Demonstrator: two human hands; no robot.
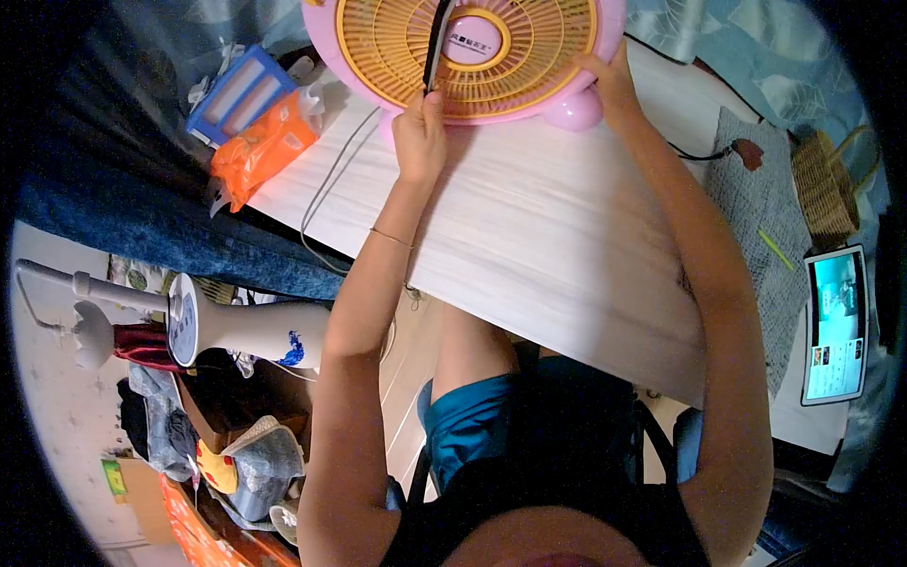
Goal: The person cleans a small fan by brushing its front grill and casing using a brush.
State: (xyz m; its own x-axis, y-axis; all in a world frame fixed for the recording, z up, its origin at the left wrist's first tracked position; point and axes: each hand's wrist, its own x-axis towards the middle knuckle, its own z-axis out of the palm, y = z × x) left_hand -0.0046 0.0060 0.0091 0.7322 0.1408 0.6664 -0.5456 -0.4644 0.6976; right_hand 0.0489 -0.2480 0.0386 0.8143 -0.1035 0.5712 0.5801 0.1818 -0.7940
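A pink fan (475,41) with a yellow grille stands at the far side of the white table, its top cut off by the frame edge. My left hand (419,140) is closed around a slim black thing with a pale edge (437,45), held upright in front of the grille; its kind I cannot make out. At the fan's right side, my right hand (612,87) grips the pink rim, with fingertips reaching the edge of the grille.
An orange plastic bag (265,144) and a blue-framed box (243,94) lie at the table's left. A grey cable (326,184) hangs over that edge. On the right are a wicker basket (825,189), a grey mat (756,203) and a lit tablet (835,326).
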